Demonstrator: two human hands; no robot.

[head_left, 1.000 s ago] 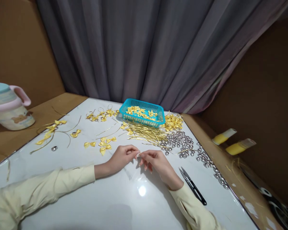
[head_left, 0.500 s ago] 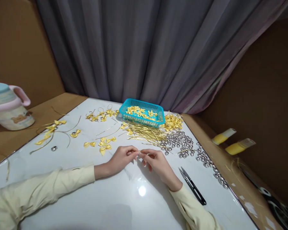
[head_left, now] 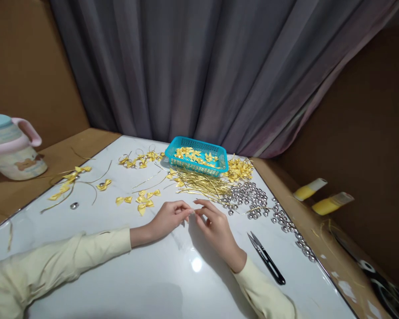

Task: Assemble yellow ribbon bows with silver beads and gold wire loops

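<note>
Over the middle of the white table (head_left: 142, 270), my left hand (head_left: 173, 217) has its thumb and forefinger pinched on something too small to make out. My right hand (head_left: 216, 226) meets it fingertip to fingertip, also in a pinch, with its upper fingers lifted and bent. What lies between the fingertips is hidden. Just left of my left hand lie several yellow ribbon bows (head_left: 145, 204). Beyond the hands is a bundle of gold cords (head_left: 202, 184). Many small silver beads (head_left: 249, 195) are heaped to the right of it.
A blue basket (head_left: 197, 170) with yellow bows stands at the back, beside a bow pile (head_left: 239, 170). Black thread snips (head_left: 267, 259) lie right of my right hand. Corded bows (head_left: 69, 177) and one silver bead (head_left: 74, 205) lie left, near a lidded mug (head_left: 16, 153).
My right hand has turned slightly and its upper fingers have lifted and spread, while its fingertips stay at the left hand's. My left hand has hardly moved.
</note>
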